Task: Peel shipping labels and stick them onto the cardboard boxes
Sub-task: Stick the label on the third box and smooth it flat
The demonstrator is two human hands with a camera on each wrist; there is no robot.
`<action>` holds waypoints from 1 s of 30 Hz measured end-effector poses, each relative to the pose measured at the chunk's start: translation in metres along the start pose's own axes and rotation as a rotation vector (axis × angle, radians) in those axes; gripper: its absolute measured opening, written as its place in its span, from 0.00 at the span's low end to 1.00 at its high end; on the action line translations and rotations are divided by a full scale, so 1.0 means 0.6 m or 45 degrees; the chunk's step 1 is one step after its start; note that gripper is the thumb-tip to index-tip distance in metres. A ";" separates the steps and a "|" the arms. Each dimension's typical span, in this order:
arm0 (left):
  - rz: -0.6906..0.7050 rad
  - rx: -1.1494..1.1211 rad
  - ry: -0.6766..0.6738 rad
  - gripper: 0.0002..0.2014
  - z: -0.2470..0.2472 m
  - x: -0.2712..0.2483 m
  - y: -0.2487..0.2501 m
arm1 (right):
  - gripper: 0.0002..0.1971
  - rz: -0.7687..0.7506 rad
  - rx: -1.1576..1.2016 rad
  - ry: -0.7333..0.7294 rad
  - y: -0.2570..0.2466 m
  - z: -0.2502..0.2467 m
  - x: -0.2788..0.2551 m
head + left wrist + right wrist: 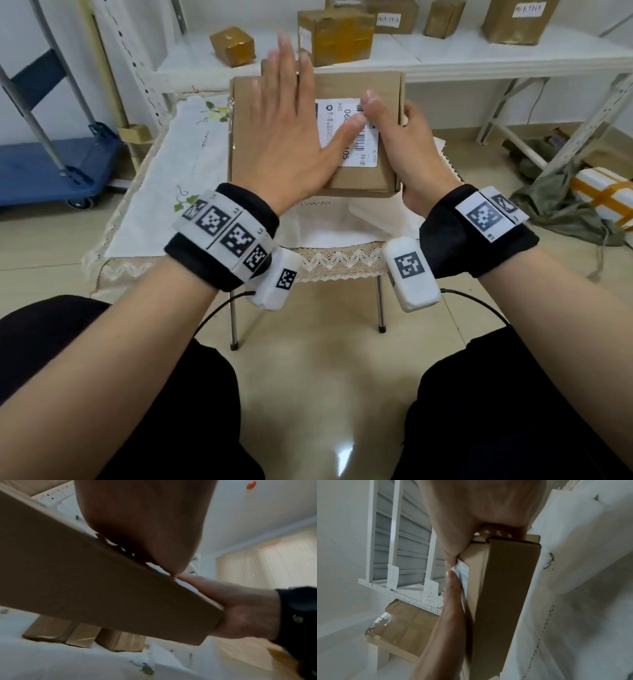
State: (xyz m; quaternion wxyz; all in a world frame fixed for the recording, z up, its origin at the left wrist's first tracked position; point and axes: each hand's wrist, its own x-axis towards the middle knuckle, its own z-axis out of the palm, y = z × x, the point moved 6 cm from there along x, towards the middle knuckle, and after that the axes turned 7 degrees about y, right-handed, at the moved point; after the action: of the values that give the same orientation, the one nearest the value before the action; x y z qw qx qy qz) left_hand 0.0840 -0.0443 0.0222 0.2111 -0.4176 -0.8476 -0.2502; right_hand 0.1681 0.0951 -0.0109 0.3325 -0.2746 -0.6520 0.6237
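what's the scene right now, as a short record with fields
box: flat cardboard box on a cloth-covered table
label: white shipping label on the box top, right of centre
left hand: left hand flat over the box, fingers spread, thumb on the label
right hand: right hand grips the box's right edge, thumb on the label
background: taped boxes on a white shelf
stage: label being pressed down

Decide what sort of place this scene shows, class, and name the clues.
Probably a small parcel packing or stockroom: taped cardboard parcels line a white metal shelf, a blue platform trolley waits nearby, and a shipping label is pressed onto a box.
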 end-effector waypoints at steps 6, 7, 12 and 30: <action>0.035 0.103 0.084 0.48 0.018 -0.009 -0.017 | 0.37 -0.007 0.050 -0.004 -0.001 -0.002 -0.010; 0.014 0.113 0.088 0.48 0.018 -0.007 -0.022 | 0.38 -0.007 0.050 0.002 0.000 -0.004 -0.011; -0.051 0.102 0.120 0.48 0.010 -0.004 -0.044 | 0.39 -0.004 0.045 0.011 0.003 -0.010 -0.016; 0.020 0.046 0.094 0.49 0.014 -0.026 -0.014 | 0.40 0.017 -0.038 0.018 0.006 -0.007 -0.020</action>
State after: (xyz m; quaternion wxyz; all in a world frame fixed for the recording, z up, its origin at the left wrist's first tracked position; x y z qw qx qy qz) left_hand 0.0846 -0.0533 0.0045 0.2517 -0.4111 -0.8402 -0.2486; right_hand 0.1789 0.0886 -0.0156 0.3288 -0.2883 -0.6569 0.6142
